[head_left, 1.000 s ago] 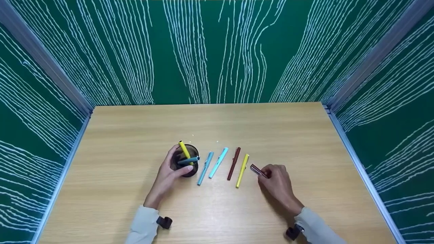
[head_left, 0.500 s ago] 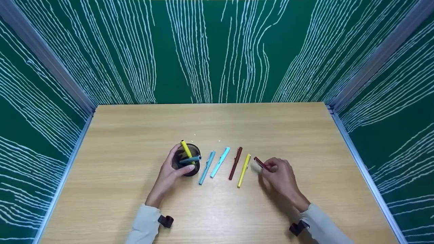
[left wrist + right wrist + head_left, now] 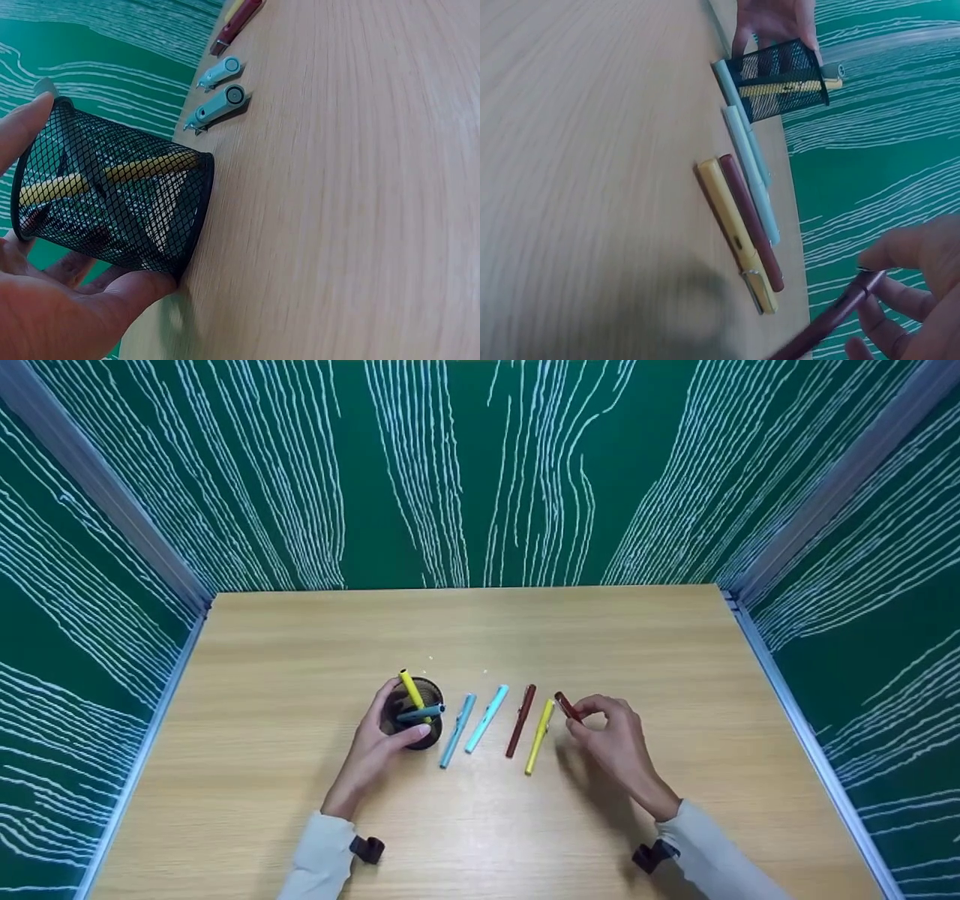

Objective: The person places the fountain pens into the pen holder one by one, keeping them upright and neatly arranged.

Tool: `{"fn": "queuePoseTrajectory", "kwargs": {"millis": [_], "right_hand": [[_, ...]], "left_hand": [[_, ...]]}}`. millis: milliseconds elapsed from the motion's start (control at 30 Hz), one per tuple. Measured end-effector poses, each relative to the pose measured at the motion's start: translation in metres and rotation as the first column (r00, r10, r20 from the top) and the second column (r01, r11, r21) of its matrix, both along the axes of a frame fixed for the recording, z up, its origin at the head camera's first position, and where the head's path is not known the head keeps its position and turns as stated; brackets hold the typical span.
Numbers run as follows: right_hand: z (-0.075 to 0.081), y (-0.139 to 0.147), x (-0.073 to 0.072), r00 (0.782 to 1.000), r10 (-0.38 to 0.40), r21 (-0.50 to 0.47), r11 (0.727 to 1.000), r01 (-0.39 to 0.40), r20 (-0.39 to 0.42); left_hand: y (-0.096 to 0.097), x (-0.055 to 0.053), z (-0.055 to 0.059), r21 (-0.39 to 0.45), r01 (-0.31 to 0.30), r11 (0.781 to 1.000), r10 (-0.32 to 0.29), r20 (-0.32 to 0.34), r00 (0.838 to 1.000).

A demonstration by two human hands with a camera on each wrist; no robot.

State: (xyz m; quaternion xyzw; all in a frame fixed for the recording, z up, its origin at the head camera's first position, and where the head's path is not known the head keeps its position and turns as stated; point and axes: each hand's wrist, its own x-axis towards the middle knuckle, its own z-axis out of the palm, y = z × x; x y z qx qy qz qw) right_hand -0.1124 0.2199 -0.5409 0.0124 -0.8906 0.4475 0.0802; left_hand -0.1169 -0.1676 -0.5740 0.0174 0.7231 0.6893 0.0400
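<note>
Over on the right of the table (image 3: 480,840), the right hand (image 3: 619,746) has a narrow pinch, thumb and fingertips on a dark red pen (image 3: 568,706), held just beside the cap end of the loose yellow pen (image 3: 539,737); the right wrist view has it tilted, its near end running out of frame. And across to the left hand (image 3: 373,750): a much wider grip here, thumb on one side, fingers on the other, wrapped round a black mesh cup (image 3: 142,139). It's a round cup, all fine diamond netting between solid rims. Two pens poke out of its mouth, a leaning yellow pen (image 3: 410,688) crossed by a slanting teal pen (image 3: 420,713). Any lettering on the barrels is too small to read. Between the hands lies a row, left to right: blue pen (image 3: 457,731), light blue pen (image 3: 487,718), second dark red pen (image 3: 520,721), then that yellow one, slim sticks with clips, all well apart from the cup's mouth. Pale wood grain underneath, and behind it a green panel (image 3: 412,472) streaked with wavy white lines.
</note>
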Motion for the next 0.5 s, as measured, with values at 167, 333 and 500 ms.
{"fn": "queuePoseTrajectory", "kwargs": {"millis": [167, 333, 500], "right_hand": [[0.004, -0.007, -0.002, 1.0, 0.004, -0.021, 1.0, -0.004, 0.013], [0.007, -0.014, -0.006, 1.0, 0.013, -0.036, 0.999, -0.013, 0.0], [0.01, -0.024, -0.009, 0.999, 0.019, -0.073, 0.997, -0.022, -0.047]], "left_hand": [[0.0, -0.001, -0.001, 0.017, 0.005, 1.0, -0.005, 0.0, 1.0], [0.0, -0.001, 0.0, 0.02, 0.0, 1.0, 0.0, -0.007, 1.0], [0.0, -0.002, -0.001, 0.016, -0.006, 1.0, 0.007, -0.01, 1.0]]}}
